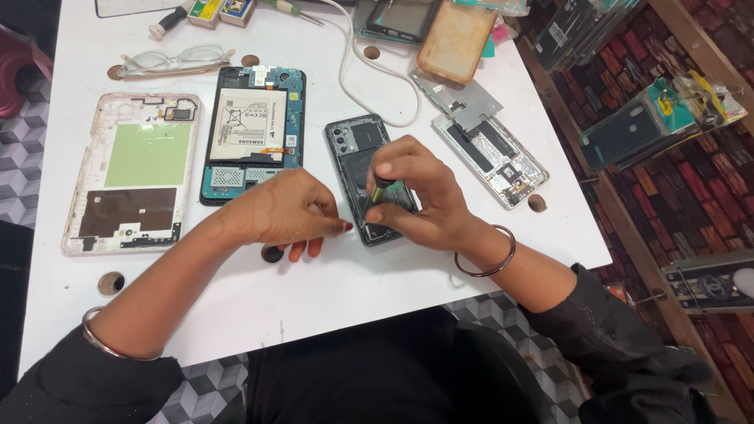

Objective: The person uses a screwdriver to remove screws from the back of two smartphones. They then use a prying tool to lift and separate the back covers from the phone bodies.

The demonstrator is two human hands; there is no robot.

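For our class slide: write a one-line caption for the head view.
Right hand presses a small tool onto an opened dark phone; left hand steadies it.

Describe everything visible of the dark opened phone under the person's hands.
The dark phone lies flat on the white table, back cover off, black internals and a camera cluster at its far end showing. Its near end points toward the person. The left hand steadies its left edge; the right hand holds a small dark tool onto its middle. Its lower part is hidden.
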